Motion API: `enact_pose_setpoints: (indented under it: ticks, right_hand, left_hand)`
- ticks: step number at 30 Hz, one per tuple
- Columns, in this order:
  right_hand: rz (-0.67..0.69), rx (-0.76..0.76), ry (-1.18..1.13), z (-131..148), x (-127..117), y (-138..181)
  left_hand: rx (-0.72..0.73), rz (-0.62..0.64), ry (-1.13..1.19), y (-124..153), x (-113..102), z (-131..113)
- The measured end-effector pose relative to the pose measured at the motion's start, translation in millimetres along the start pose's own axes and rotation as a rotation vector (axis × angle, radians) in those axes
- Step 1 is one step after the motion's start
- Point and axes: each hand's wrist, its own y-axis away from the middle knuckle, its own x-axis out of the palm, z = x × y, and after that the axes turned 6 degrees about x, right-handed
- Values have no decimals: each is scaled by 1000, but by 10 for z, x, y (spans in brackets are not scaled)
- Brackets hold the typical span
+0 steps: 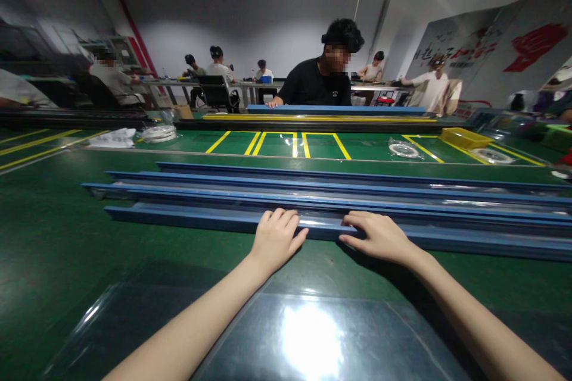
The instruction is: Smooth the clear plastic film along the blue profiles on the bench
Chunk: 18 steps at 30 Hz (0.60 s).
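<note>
Long blue channel-shaped profiles lie side by side across the green table [53, 250]. On the nearest blue profile [179, 219], my left hand [274, 237] curls its fingers over the front wall, its thumb along the near side. Further right, my right hand [379, 237] pinches the same wall, with fingers behind it and thumb in front. Its fingertips are partly hidden by the wall. Just behind is another blue profile [147, 191], its trough holding shiny clear film. A transparent plastic sheet [370, 333] lies beneath my forearms, reflecting a bright light.
Across the table, a person in a black shirt [313, 83] rests a hand on a blue strip [335, 109]. A yellow tray [465, 138], a wrapped white coil [403, 149] and another coil [159, 133] sit beyond my profiles. Other people work at far tables.
</note>
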Motion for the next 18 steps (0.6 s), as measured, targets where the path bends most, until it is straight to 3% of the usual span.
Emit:
enact_pose_setpoints:
  ticks: [18]
  right_hand:
    - [-21,-17,25,-11,14,4]
  left_hand:
    - [-14,7,-34,-1,17,-13]
